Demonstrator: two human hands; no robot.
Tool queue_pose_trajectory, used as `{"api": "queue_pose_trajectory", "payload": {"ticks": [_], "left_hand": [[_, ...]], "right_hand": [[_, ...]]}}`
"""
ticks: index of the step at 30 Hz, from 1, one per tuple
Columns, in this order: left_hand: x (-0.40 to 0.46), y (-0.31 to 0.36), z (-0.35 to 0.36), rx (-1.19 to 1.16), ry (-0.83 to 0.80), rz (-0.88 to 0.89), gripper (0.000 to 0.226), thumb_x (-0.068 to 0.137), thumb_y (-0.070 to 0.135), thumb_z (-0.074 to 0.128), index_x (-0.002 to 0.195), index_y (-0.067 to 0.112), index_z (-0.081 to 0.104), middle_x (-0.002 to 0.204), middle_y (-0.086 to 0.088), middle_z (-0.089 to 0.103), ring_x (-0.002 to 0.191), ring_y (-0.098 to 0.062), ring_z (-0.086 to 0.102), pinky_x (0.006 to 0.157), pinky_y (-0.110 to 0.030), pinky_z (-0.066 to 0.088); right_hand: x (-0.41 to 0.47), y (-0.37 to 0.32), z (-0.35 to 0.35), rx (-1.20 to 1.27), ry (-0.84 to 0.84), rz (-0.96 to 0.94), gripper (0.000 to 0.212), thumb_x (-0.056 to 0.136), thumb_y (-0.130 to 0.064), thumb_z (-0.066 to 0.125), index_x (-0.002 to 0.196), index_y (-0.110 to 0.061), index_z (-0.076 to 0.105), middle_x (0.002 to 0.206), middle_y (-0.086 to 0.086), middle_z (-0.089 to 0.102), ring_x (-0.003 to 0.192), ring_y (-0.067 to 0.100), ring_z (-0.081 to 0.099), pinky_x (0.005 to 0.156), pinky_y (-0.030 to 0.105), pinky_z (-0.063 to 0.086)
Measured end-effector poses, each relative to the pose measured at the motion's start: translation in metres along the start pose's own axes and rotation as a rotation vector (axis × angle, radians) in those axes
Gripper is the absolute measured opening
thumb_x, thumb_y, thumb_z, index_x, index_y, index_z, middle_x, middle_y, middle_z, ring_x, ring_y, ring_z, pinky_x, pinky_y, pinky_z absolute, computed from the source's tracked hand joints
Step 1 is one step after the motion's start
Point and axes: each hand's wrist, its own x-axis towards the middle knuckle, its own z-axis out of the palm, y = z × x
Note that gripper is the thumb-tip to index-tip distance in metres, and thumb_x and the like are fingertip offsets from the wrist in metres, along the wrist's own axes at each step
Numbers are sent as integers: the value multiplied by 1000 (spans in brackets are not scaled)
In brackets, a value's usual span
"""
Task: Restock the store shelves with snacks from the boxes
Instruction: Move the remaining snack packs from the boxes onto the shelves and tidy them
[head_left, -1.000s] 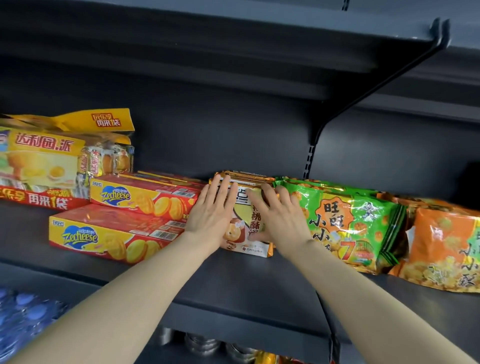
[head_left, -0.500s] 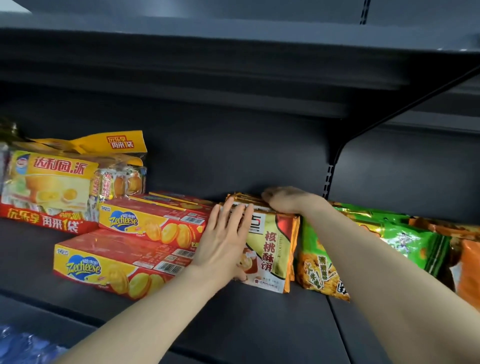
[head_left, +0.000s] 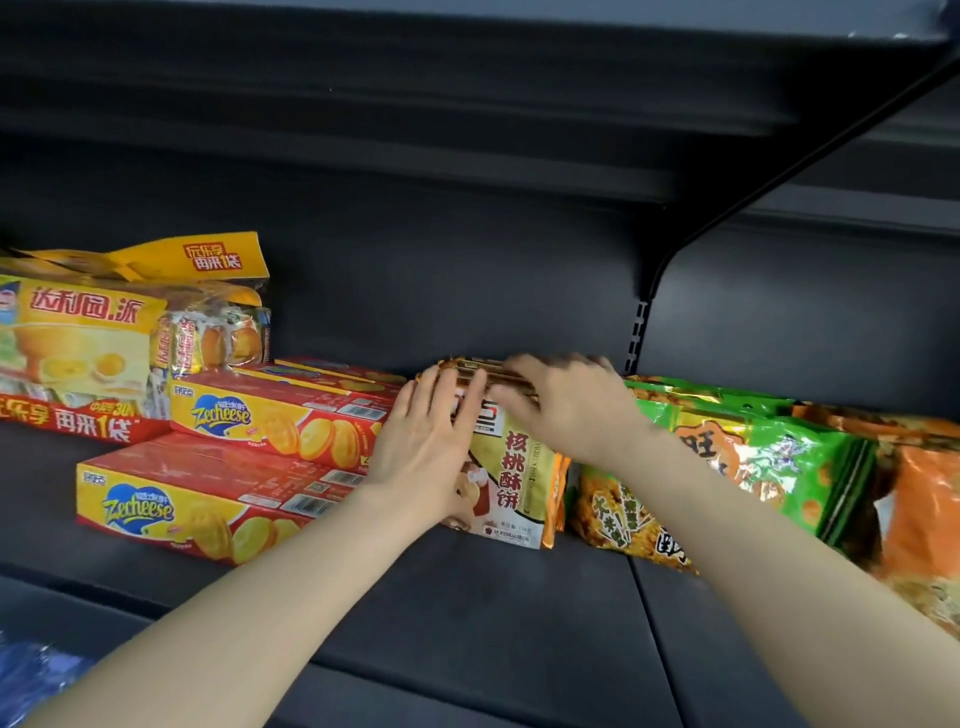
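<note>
A pack of walnut biscuits (head_left: 519, 467) is stood upright on the dark shelf (head_left: 467, 613), between the red-and-yellow Zecheese boxes (head_left: 270, 421) and a green snack bag (head_left: 753, 457). Its left half is covered by the left hand (head_left: 421, 447), which is laid flat against the front with the fingers straight and slightly spread. More packs are lined up behind it, but only their brown top edges can be seen. Across those edges the right hand (head_left: 566, 405) is laid, fingers pointing left and gently bent — the fingertips are blurred, so whether anything is pinched cannot be told.

The green bag's lower part is crossed by the right forearm, and its print is only partly legible. An orange bag (head_left: 924, 499) is cut off by the right frame edge. At the far left a large yellow cake pack (head_left: 93, 332) is also cropped, with a second one half hidden behind it. Something blue (head_left: 31, 670) is glimpsed at the bottom left corner — too blurred to identify.
</note>
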Motion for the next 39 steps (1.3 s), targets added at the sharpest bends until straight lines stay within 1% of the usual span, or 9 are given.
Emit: {"api": "queue_pose_trajectory", "payload": {"ticks": [9, 14, 18, 24, 27, 29, 31, 36, 39], "left_hand": [[7, 2, 6, 72, -2, -23, 135, 72, 65, 75, 153, 8, -16, 161, -18, 8, 151, -35, 4, 123, -44, 8], [-3, 0, -5, 129, -34, -63, 132, 75, 66, 71, 153, 9, -19, 163, -20, -7, 151, -39, -6, 123, -47, 2], [-11, 4, -7, 108, -122, -67, 130, 77, 55, 76, 153, 8, -19, 162, -23, -14, 149, -41, 12, 123, -45, 10], [8, -11, -42, -491, -228, -202, 104, 88, 5, 62, 156, 15, -16, 162, -13, -21, 150, -30, -16, 121, -42, 4], [31, -23, -50, -689, -248, -315, 95, 91, 3, 57, 157, 16, -11, 164, -16, 6, 150, -32, 17, 116, -38, 28], [39, -28, -47, -780, -291, -329, 91, 90, 2, 55, 158, 15, -3, 149, -14, 41, 127, -26, 52, 94, -31, 49], [42, -29, -42, -845, -300, -293, 88, 86, 1, 56, 158, 12, 5, 135, -7, 53, 112, -20, 59, 84, -29, 52], [28, -45, -41, -751, -272, -84, 88, 90, 15, 59, 158, 10, 4, 160, -15, 24, 145, -28, 29, 115, -32, 31], [2, -76, -51, -646, -143, 128, 85, 92, 21, 59, 158, 10, 6, 165, -13, 4, 152, -25, 6, 123, -34, 13]], "right_hand": [[-18, 10, 34, -205, 1, -97, 79, 77, -73, 49, 133, -18, 57, 109, 9, 65, 98, 33, 64, 93, 52, 46], [-30, 8, 33, -212, 98, -153, 91, 81, -77, 46, 151, -20, 36, 142, 18, 48, 131, 39, 46, 107, 58, 37], [-43, 8, 43, -252, -3, -136, 100, 81, -80, 39, 158, -18, 20, 150, 21, 40, 140, 43, 36, 116, 57, 29], [-61, -17, 27, 173, 198, 73, 77, 94, -57, 50, 156, -17, 28, 158, 18, 29, 146, 37, 29, 116, 49, 30], [-64, -28, 22, 314, 131, 209, 73, 99, -49, 51, 157, -18, 20, 160, 17, 23, 147, 34, 23, 118, 43, 26], [-57, -31, 22, 320, 7, 244, 76, 98, -47, 54, 158, -20, 16, 162, 17, 16, 150, 33, 14, 121, 42, 20], [-50, -32, 21, 325, -63, 269, 77, 98, -42, 58, 158, -21, 16, 163, 16, 15, 151, 33, 10, 122, 42, 16], [-50, -52, 7, 102, -83, 356, 75, 99, -41, 56, 159, -21, 14, 163, 17, 17, 151, 35, 13, 121, 45, 17], [-51, -88, -1, 34, 76, 355, 67, 99, -38, 56, 156, -18, 27, 158, 20, 30, 146, 39, 25, 118, 48, 26]]}}
